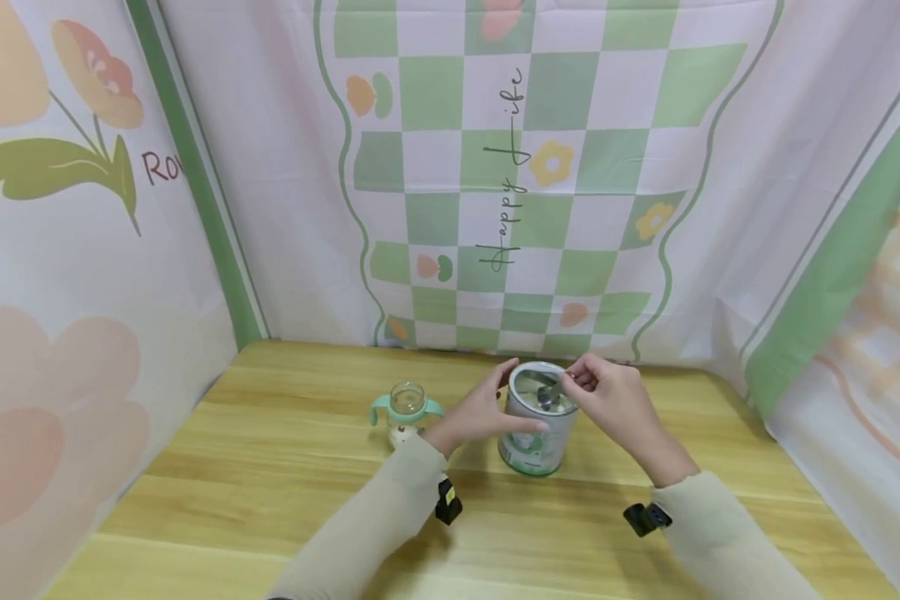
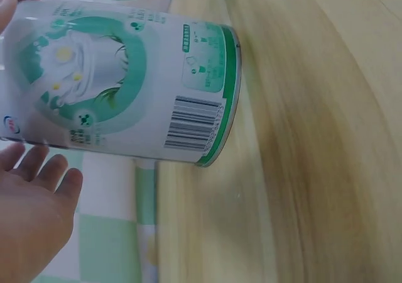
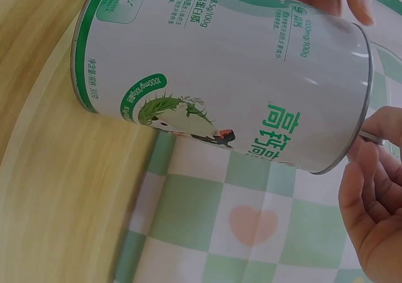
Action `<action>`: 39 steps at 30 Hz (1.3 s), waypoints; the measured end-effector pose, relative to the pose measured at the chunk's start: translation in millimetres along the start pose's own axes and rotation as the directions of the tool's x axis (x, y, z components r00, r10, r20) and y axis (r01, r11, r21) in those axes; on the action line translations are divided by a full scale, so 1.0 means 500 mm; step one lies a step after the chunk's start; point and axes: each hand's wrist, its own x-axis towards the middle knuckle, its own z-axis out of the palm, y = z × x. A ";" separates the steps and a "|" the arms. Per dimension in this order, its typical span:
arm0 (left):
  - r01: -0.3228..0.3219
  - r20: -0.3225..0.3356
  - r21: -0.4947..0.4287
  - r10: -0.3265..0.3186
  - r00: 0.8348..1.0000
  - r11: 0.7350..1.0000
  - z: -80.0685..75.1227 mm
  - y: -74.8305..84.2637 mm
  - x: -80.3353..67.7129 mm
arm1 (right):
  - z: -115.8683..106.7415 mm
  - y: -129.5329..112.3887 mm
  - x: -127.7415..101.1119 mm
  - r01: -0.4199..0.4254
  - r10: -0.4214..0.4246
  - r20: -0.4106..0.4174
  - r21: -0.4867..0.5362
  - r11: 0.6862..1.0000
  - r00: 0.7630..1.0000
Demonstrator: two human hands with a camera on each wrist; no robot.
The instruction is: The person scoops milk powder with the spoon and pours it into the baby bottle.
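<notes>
A white and green milk powder can stands upright and uncovered on the table, pale powder inside. My left hand holds it by the left side, thumb across the front and fingers towards the back. In the left wrist view those fingers lie along the can's side, below its printed label. My right hand pinches the handle of a metal spoon whose bowl is inside the can's mouth. Seen from the right wrist, the right hand is right at the rim.
A clear baby bottle with mint green handles stands without a lid to the left of the can, partly behind my left wrist. The wooden table meets a checkered curtain close behind the can, with curtains at both sides.
</notes>
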 end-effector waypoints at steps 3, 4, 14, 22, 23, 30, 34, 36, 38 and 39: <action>-0.013 -0.001 -0.018 0.013 1.000 1.000 0.008 -0.001 0.004 | 0.002 -0.001 0.001 0.015 -0.015 0.002 -0.010 1.000 1.000; -0.015 -0.004 -0.024 0.015 1.000 1.000 0.011 -0.002 0.005 | 0.002 -0.001 0.001 0.020 -0.020 0.003 -0.012 1.000 1.000; 0.012 0.001 -0.138 -0.012 1.000 0.990 0.029 -0.020 0.023 | -0.005 -0.002 0.006 0.079 -0.077 0.042 -0.025 0.997 0.996; -0.014 0.007 -0.206 0.015 1.000 0.978 0.036 -0.017 0.026 | -0.012 -0.009 0.011 0.084 -0.080 0.128 -0.020 0.996 0.989; -0.016 0.005 -0.211 0.018 1.000 0.977 0.037 -0.017 0.026 | -0.013 -0.009 0.012 0.086 -0.083 0.139 -0.021 0.996 0.987; -0.031 0.003 -0.236 0.033 0.999 0.971 0.039 -0.012 0.024 | -0.020 -0.014 0.016 0.120 -0.110 0.192 -0.036 0.992 0.975; -0.028 0.007 -0.237 0.031 0.999 0.971 0.039 -0.008 0.021 | -0.027 -0.018 0.017 0.125 -0.114 0.233 -0.037 0.991 0.966; -0.029 0.012 -0.243 0.033 0.999 0.970 0.038 -0.006 0.020 | -0.029 -0.021 0.018 0.114 -0.103 0.266 -0.026 0.993 0.958; -0.034 0.018 -0.248 0.039 0.999 0.968 0.037 -0.005 0.019 | -0.029 -0.024 0.020 0.099 -0.089 0.298 -0.018 0.995 0.950; -0.036 0.020 -0.249 0.042 0.999 0.968 0.037 -0.005 0.019 | -0.029 -0.025 0.021 0.092 -0.083 0.312 -0.014 0.996 0.947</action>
